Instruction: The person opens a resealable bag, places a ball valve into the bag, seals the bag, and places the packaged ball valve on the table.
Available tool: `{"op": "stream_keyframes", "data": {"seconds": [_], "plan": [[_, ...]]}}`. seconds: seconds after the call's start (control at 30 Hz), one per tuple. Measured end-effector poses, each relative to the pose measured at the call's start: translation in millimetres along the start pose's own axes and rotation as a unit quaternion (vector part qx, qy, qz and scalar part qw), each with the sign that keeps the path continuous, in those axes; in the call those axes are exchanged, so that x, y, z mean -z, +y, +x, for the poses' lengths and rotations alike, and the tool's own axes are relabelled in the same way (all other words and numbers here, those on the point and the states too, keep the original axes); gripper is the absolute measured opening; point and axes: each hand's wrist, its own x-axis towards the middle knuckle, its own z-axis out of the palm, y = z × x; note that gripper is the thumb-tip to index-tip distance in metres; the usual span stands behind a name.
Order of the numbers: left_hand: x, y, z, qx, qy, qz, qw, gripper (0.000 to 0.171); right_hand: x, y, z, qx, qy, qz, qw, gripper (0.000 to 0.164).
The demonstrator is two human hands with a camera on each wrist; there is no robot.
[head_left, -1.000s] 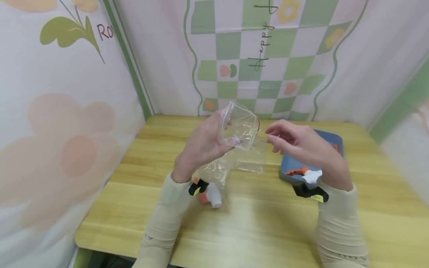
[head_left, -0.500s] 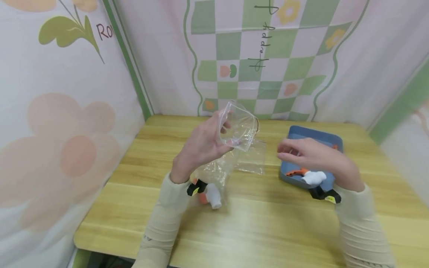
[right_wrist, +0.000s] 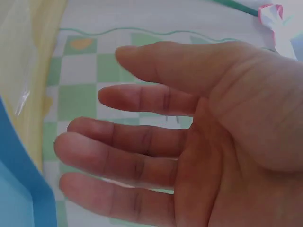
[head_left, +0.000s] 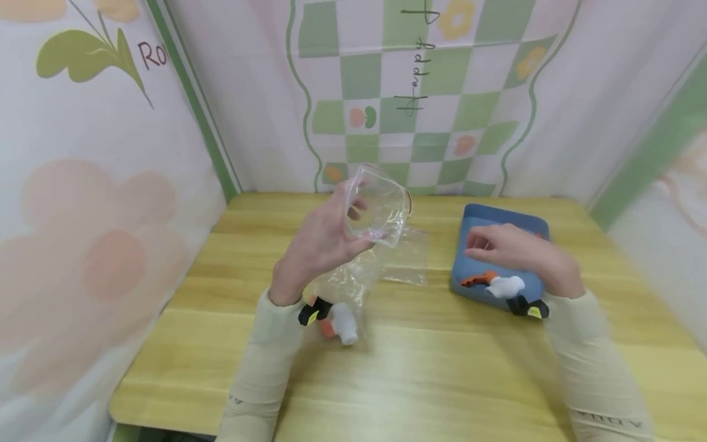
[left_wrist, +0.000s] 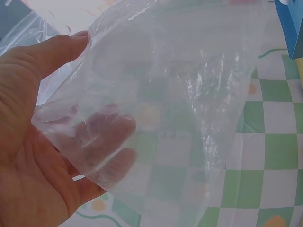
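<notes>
My left hand holds a clear plastic zip bag up above the table, its mouth spread wide. In the left wrist view the thumb lies at the bag's edge and other fingers show through the film. My right hand hovers over a blue tray, fingers loosely bent. The right wrist view shows these fingers apart with nothing between them. In the tray's near part lies a white piece with an orange handle-like part.
More clear plastic film lies on the wooden table below the raised bag. A similar white and orange piece lies beside the left wrist, seemingly within or under film. A patterned curtain hangs behind the table.
My right hand has moved away from the bag, rightward to over the blue tray. The left hand keeps holding the bag, and the head view has shifted slightly.
</notes>
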Motion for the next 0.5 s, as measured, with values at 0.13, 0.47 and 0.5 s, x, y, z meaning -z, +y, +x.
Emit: {"op": "stream_keyframes", "data": {"seconds": [0.13, 0.47, 0.5], "plan": [[4.4, -0.6, -1.3, -0.01, 0.009, 0.009, 0.9999, 0.076, -3.1, 8.2, 8.7, -0.016, -0.032, -0.015, 0.999, 0.016], [4.6, -1.9, -3.2, -0.016, 0.003, 0.002, 0.9999, 0.077, -17.6, 28.5, 16.1, -0.055, -0.11, 0.011, 0.992, 0.026], [4.5, -2.1, -3.2, -0.017, 0.003, 0.002, 0.9998, 0.076, -18.8, 29.8, 16.7, -0.055, -0.112, 0.008, 0.992, 0.026]]}}
